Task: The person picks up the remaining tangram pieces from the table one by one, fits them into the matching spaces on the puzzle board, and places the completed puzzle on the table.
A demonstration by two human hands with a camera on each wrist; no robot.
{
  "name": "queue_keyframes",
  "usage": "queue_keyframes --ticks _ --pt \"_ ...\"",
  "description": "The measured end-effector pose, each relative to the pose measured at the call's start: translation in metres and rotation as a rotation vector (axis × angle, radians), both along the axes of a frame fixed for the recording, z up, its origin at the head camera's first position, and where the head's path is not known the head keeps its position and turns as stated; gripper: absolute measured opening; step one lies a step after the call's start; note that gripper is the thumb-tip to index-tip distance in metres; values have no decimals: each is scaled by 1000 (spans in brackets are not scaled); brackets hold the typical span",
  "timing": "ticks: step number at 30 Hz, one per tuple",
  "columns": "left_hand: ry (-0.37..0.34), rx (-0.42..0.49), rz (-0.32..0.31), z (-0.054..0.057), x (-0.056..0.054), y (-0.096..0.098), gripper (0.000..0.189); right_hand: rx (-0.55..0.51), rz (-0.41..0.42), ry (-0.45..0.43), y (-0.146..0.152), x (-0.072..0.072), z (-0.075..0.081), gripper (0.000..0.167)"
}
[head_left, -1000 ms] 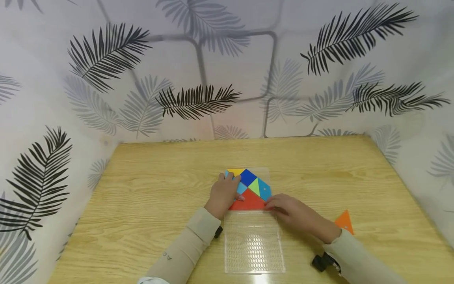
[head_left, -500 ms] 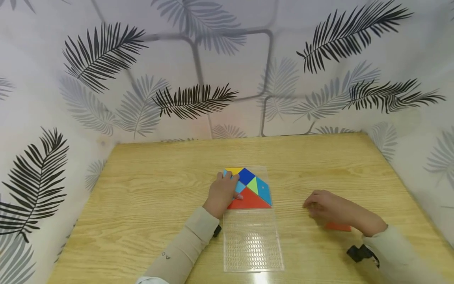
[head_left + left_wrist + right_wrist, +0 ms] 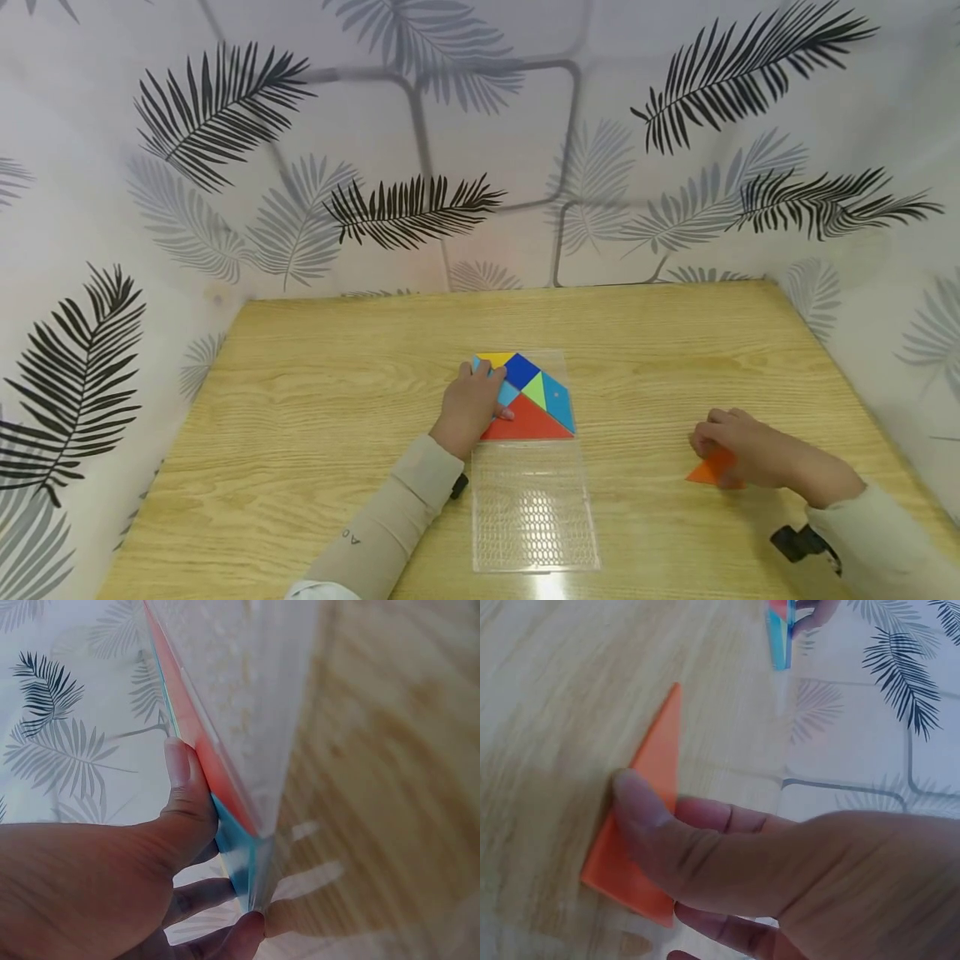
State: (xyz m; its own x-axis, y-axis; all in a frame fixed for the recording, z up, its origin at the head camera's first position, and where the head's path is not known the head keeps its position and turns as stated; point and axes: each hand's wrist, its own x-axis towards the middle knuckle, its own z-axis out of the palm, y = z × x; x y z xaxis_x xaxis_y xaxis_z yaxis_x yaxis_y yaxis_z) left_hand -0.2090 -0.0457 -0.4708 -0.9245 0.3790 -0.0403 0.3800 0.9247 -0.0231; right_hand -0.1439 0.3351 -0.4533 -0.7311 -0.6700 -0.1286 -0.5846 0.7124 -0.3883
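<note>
Flat coloured tangram pieces lie fitted together at the far end of a clear tray [image 3: 535, 505]. Among them are a red triangle [image 3: 528, 421], a dark blue square [image 3: 521, 372], a light green triangle [image 3: 536, 390] and a teal piece [image 3: 558, 403]. My left hand [image 3: 468, 406] rests over their left side, thumb on the red triangle and fingers along the blue piece [image 3: 238, 851] and tray edge. To the right, my right hand [image 3: 757, 450] pinches an orange triangle [image 3: 656, 780], thumb across its face and fingers at its far edge, close over the table.
The wooden table [image 3: 337, 375] carries the tray near its middle. Honeycomb texture fills the tray's near half. Behind the table hangs a curtain [image 3: 420, 150] printed with leaves, and it also closes in both sides.
My right hand has left the red triangle's right corner, moved right and taken hold of the orange triangle, which has turned. My left hand has stayed on the pieces.
</note>
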Motion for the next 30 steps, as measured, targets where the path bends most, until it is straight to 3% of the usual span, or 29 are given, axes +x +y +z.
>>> queue_keyframes --ticks 5,9,15,20,25,27,30 --pt "-9 7 3 1 1 0 58 10 -3 80 5 0 -7 44" --pt "-10 18 8 2 2 0 58 -1 -27 66 6 0 -11 41" --pt "-11 9 8 0 1 0 58 -18 -113 -46 7 3 -15 35" --pt "-13 -11 13 -1 0 0 57 -60 -158 -205 5 6 -15 30" --pt "-16 -19 8 -2 -1 1 55 -117 -152 -327 -2 7 -8 27" --pt "-17 -18 7 -1 -1 1 54 -125 -146 -316 -7 5 -3 25" --pt "-16 -21 8 -1 -2 1 55 -122 -194 -202 -16 1 6 22"
